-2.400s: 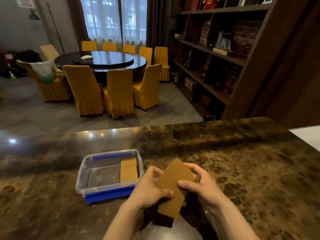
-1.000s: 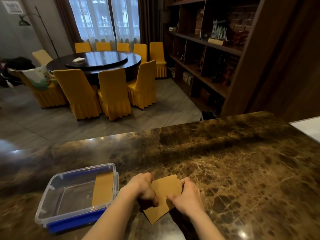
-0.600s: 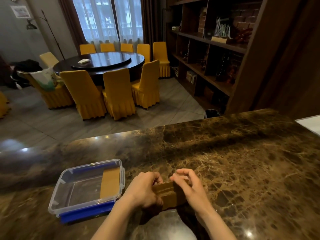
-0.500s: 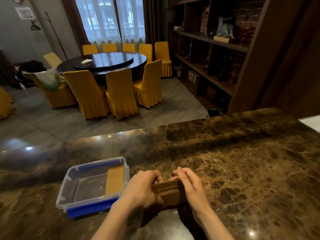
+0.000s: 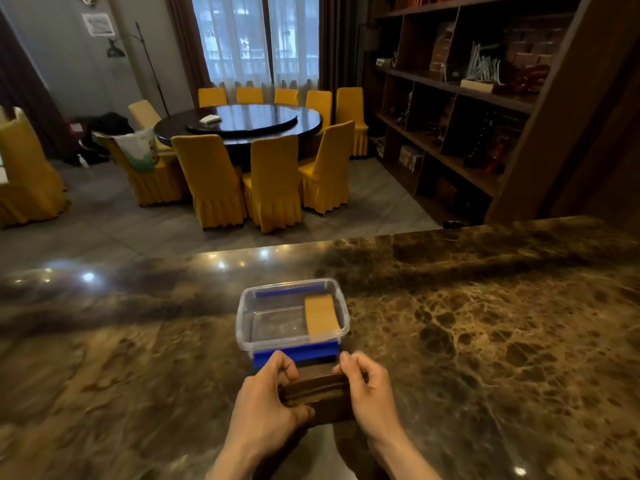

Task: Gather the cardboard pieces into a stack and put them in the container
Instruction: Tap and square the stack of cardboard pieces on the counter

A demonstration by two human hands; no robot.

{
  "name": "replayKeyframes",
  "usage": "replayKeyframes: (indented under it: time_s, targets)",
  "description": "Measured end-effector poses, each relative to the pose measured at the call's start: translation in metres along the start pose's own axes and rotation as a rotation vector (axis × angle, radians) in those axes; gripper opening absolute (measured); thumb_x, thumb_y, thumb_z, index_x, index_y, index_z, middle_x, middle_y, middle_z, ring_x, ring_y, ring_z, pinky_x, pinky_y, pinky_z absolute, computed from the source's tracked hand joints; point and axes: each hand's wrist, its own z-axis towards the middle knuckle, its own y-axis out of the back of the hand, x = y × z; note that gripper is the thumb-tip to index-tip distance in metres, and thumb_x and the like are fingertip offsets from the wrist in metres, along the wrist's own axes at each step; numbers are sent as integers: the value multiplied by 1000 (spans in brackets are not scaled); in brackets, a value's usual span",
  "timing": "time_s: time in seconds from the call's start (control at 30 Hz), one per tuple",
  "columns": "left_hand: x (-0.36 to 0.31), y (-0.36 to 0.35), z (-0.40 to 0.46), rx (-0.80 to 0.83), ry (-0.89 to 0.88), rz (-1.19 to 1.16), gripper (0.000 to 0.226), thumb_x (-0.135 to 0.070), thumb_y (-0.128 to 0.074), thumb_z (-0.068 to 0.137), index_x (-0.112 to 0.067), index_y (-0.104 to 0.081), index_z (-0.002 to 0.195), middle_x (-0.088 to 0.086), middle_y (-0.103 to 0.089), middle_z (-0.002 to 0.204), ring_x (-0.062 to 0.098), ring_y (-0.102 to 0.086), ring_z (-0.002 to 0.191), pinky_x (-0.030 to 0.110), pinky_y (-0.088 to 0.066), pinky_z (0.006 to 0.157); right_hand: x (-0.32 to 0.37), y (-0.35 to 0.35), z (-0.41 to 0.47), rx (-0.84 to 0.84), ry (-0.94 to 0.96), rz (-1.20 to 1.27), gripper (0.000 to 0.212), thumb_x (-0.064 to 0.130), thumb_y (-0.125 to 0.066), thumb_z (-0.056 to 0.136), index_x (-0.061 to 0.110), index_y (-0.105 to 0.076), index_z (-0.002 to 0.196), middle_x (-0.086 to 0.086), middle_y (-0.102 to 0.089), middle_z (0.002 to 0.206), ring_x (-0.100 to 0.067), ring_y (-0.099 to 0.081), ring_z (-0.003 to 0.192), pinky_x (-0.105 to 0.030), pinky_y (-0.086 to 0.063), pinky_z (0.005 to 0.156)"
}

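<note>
A stack of brown cardboard pieces (image 5: 317, 393) stands on edge on the marble counter, pinched between both hands. My left hand (image 5: 266, 403) grips its left end and my right hand (image 5: 369, 393) grips its right end. Just beyond the stack sits a clear plastic container (image 5: 242, 327) with blue clips, open at the top. One tan cardboard piece (image 5: 321, 317) lies flat inside it, along the right side. The stack's lower part is hidden in shadow behind my fingers.
The dark marble counter (image 5: 485, 341) stretches left and right around the container. Its far edge runs across the view; beyond it are a round dining table (image 5: 239, 123) with yellow chairs and a wooden bookshelf (image 5: 467, 98) at right.
The cardboard went from a flat sheet held up to a stack set on edge between both hands. The container now appears directly ahead of the hands instead of off to the left.
</note>
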Motion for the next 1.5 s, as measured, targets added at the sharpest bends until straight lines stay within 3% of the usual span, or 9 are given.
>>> replayKeyframes:
  time_s: [0.17, 0.4, 0.6, 0.9, 1.07, 1.2, 1.33, 1.43, 1.5]
  targets:
    - [12, -19, -3, -48, 129, -171, 45, -14, -90, 64, -32, -56, 86, -4, -79, 82, 11, -76, 74, 43, -64, 78, -23, -7, 5, -53, -34, -27, 33, 24, -57, 102, 18, -66, 71, 0, -69, 70, -10, -65, 67, -21, -52, 63]
    - [34, -31, -22, -184, 142, -505, 34, -18, -75, 89, -33, -57, 114, -1, -73, 111, 4, -72, 95, 20, -58, 78, -26, -37, -22, -37, -25, -90, 14, 18, -58, 101, 20, -65, 90, -3, -72, 87, -16, -72, 82, -27, -60, 68]
    - [13, -54, -22, -546, 296, -630, 26, -18, -53, 102, -44, -54, 98, -10, -78, 88, 4, -73, 86, 23, -58, 65, -22, -43, -28, -59, -112, -14, 29, 26, -49, 105, 7, -62, 88, -13, -73, 87, -17, -74, 80, -30, -63, 66]
    - [11, -65, -21, -498, 162, -633, 35, -14, -48, 106, -40, -47, 128, -14, -75, 105, -4, -73, 89, 12, -57, 62, -25, -27, -20, -123, 23, -215, 20, 28, -55, 102, 23, -57, 82, 1, -69, 79, -10, -70, 74, -21, -56, 59]
    - [0, -71, -10, -640, 202, -689, 15, -31, -48, 105, -41, -55, 114, -8, -81, 81, 3, -76, 81, 20, -56, 62, -23, -29, -13, -158, 4, -107, 21, 26, -58, 101, 18, -58, 82, 5, -69, 72, 1, -67, 67, -15, -53, 56]
    - [5, -77, -10, -590, 210, -567, 28, -21, -44, 106, -48, -53, 108, -7, -79, 76, -6, -73, 74, 11, -53, 50, -34, -17, -22, -110, 41, -149, 33, 27, -54, 102, 19, -56, 70, 11, -70, 70, -5, -67, 65, -14, -51, 54]
    - [3, -82, -3, -635, 264, -515, 37, -11, -43, 104, -47, -51, 96, -10, -71, 84, 0, -69, 73, 25, -50, 65, -33, -20, -15, -148, 74, -223, 39, 28, -56, 101, 11, -53, 66, -3, -60, 62, -13, -59, 60, -29, -48, 59]
    - [0, -79, -3, -726, 267, -537, 38, -12, -42, 104, -45, -54, 91, -8, -65, 67, -2, -63, 67, 30, -46, 62, -21, -25, -10, -134, 70, -119, 42, 32, -51, 103, 9, -58, 68, 4, -57, 55, -6, -54, 52, -18, -42, 49]
    - [3, -84, -7, -719, 250, -508, 34, -14, -40, 105, -42, -55, 91, -5, -64, 63, -2, -63, 66, 28, -43, 59, -23, -20, -11, -101, 79, -122, 43, 33, -50, 103, 4, -62, 73, -3, -62, 59, -14, -58, 55, -29, -49, 54]
